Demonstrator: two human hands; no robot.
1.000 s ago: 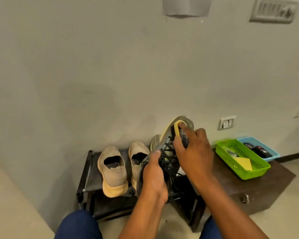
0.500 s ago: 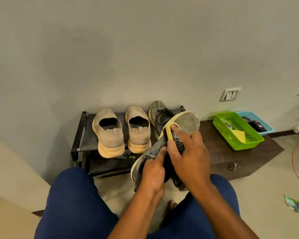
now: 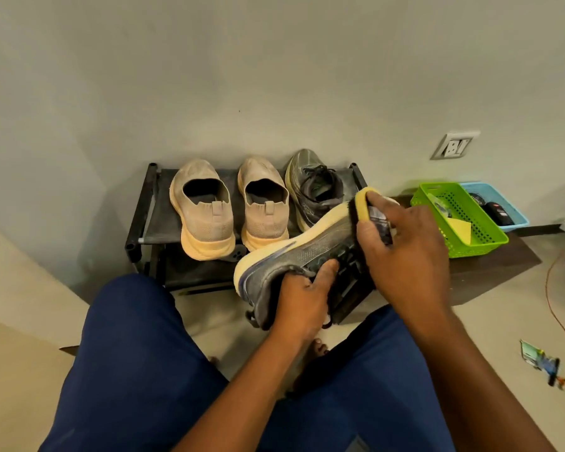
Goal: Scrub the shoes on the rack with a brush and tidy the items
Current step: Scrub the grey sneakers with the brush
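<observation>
My left hand point(image 3: 302, 296) grips a grey sneaker point(image 3: 294, 256) by its collar, holding it on its side above my knees with the pale sole turned toward the rack. My right hand point(image 3: 402, 252) grips a yellow-handled brush point(image 3: 364, 203) whose bristles press against the shoe's front part. On the black shoe rack point(image 3: 146, 220) stand two beige slip-on shoes point(image 3: 206, 213) point(image 3: 263, 207) and the matching grey sneaker point(image 3: 310, 187).
A green basket point(image 3: 480, 243) with a yellow cloth and a blue basket point(image 3: 511, 210) with dark items sit on a dark brown low cabinet point(image 3: 503, 265) to the right. An orange cord point(image 3: 555, 305) and small clutter point(image 3: 548, 367) lie on the floor at right. The wall is close behind the rack.
The camera tilted downward, bringing my legs into view. The held sneaker turned from nearly upright to lying sideways, and the brush moved to its front end.
</observation>
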